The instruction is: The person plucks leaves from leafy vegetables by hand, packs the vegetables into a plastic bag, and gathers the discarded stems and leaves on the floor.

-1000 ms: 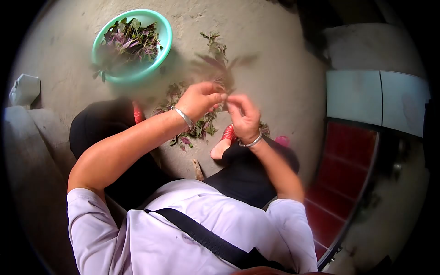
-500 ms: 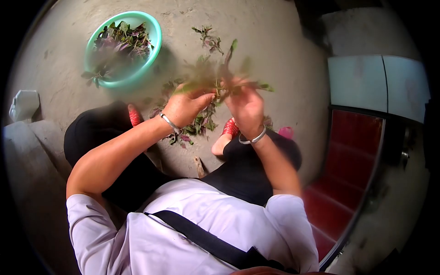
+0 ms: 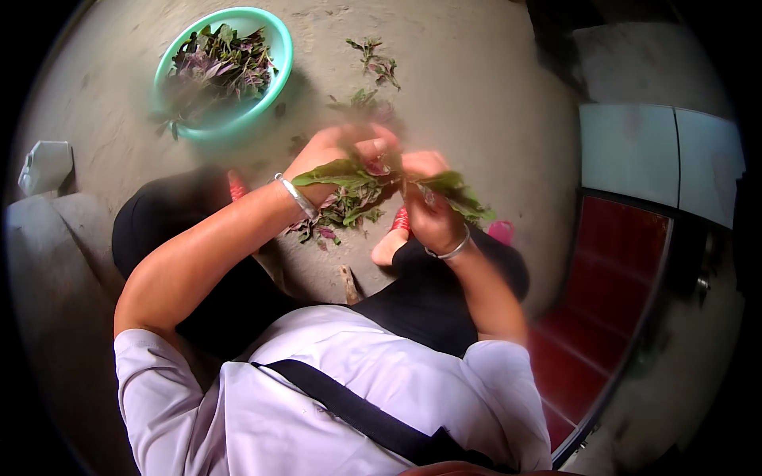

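Note:
My left hand [image 3: 343, 155] is closed around purple-and-green leafy greens [image 3: 337, 172], a large leaf sticking out toward its wrist. Close beside it, my right hand [image 3: 429, 202] is closed on a sprig of the same greens, with broad leaves [image 3: 459, 194] spreading out to the right. The fingertips of both hands are blurred, so the exact grip on the stems is hard to make out. Below the hands, a loose pile of greens [image 3: 349, 208] lies on the floor, partly hidden by them. A silver bangle circles each wrist.
A mint-green basin [image 3: 287, 59] holding greens stands at the upper left. A small bunch of greens [image 3: 375, 62] lies on the floor [image 3: 468, 71] beyond my hands. My feet in red sandals flank the pile. A white container [image 3: 45, 166] is far left; a red-and-white cabinet [image 3: 611, 262] stands right.
My hands have come down and nearer to me, with the right hand turned so its leaves point right. A large leaf now shows below the left hand. The view has shifted slightly.

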The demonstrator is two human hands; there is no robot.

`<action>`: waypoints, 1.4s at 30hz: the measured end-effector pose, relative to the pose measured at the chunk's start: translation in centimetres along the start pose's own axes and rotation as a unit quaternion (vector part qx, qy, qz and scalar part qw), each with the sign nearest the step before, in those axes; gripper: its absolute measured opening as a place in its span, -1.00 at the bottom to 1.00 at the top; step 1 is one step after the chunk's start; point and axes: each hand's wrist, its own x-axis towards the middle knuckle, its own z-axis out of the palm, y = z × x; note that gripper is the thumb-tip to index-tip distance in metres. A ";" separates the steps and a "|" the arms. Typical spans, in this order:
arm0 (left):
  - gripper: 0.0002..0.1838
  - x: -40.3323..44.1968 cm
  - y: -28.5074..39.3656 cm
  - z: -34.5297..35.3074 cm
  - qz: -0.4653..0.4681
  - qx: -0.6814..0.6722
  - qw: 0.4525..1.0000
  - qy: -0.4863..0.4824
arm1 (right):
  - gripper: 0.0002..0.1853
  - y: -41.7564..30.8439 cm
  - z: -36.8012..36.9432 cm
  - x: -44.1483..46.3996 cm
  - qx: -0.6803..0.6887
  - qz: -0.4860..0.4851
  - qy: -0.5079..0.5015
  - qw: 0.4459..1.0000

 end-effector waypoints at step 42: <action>-0.84 0.3 -1.3 0.4 0.111 0.404 0.908 0.003 | -0.70 0.8 -0.3 -0.4 0.232 0.501 0.008 0.834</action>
